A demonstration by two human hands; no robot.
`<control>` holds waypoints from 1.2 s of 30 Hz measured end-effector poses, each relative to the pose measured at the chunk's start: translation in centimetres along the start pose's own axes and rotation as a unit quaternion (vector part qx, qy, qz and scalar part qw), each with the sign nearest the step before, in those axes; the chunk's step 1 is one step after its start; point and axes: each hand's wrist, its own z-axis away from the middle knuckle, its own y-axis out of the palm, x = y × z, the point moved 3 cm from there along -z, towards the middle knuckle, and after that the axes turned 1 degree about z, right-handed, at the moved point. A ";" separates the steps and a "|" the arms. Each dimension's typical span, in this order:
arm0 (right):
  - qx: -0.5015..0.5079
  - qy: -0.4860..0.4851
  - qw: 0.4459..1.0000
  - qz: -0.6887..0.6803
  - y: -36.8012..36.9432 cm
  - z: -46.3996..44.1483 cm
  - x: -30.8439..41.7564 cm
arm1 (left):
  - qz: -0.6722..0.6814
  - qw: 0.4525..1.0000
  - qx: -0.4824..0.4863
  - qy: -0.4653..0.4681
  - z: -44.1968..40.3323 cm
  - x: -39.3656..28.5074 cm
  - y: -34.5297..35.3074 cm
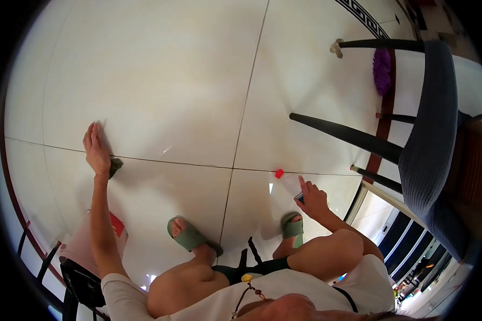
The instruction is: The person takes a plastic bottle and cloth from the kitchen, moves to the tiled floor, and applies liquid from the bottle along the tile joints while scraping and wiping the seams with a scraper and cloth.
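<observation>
My right hand (313,199) is closed around a clear plastic bottle (290,184) with a red cap, low over the tiled floor. A dark label shows beside the fingers, and the cap points away from me. On the left, my left hand (96,152) reaches out low over the floor with its fingers stretched out and nothing visible in them. Next to its wrist is a crumpled dark green thing (115,167), too small to name; whether the hand touches it I cannot tell.
A pinkish bin (80,243) with a red patch stands under my left forearm. To the right is a grey-covered chair (431,155) with dark legs. A purple fluffy thing (382,72) lies by the wall. My feet wear green slippers (190,238) on pale floor tiles (160,69).
</observation>
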 end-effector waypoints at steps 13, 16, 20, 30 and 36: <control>0.031 -0.114 0.993 0.012 -7.1 -7.8 11.1 | -0.057 0.996 -0.056 -0.029 1.2 4.6 0.8; 0.066 -0.045 0.997 0.002 -7.0 -6.4 13.2 | -0.041 0.998 -0.051 -0.026 1.1 4.3 0.5; 0.084 0.069 0.993 -0.054 -5.4 -4.3 15.4 | -0.026 0.999 -0.039 -0.028 1.2 4.5 0.3; 0.036 0.194 0.976 -0.089 -5.6 -5.4 19.9 | -0.006 0.999 -0.033 -0.032 1.0 4.8 -0.2; 0.034 0.222 0.971 -0.085 -7.6 -8.2 19.1 | 0.038 0.999 -0.016 -0.033 0.8 5.0 -0.7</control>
